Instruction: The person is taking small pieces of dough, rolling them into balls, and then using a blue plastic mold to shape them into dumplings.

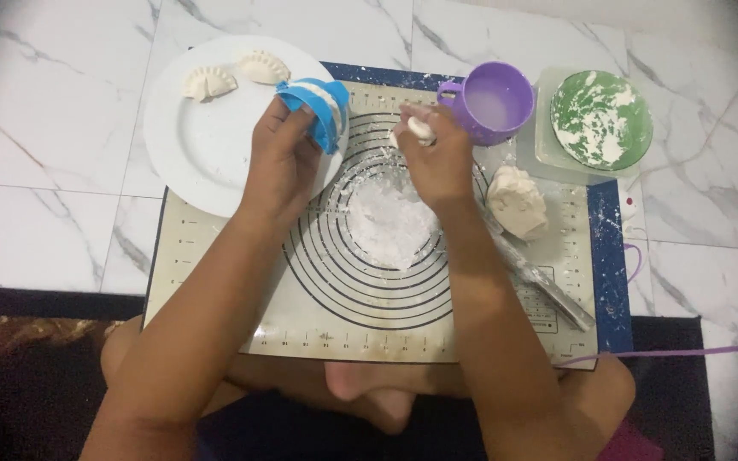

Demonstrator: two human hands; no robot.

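In the head view, looking straight down, the left hand (282, 162) sits in the upper middle of the frame, its fingers wrapped around a blue dumpling press (316, 109) that is folded shut with pale dough showing along its edge; the press hangs over the right rim of a white plate (207, 162) in the upper left. Two shaped dumplings (210, 83) lie on the far side of that plate, side by side and just apart. The right hand (439, 158) is just right of centre, fingers pinched around a small piece of white dough (420, 130), close beside a purple cup (494, 102) that holds a cloudy liquid. Both hands are above a beige baking mat (215, 273) printed with dark concentric rings and edged in blue, which fills the middle of the frame; the plate's lower right edge overlaps its upper left corner. A rolled-out, floured dough sheet (390, 224) lies at the centre of the rings, below the right hand. To the right of that hand a lump of dough (517, 201) rests on the mat, and a rolling pin (540, 282) runs diagonally from beside it toward the lower right. In the upper right a green bowl (601, 119) dusted with flour stands in a pale container. The mat lies on a white marble floor (36, 145).
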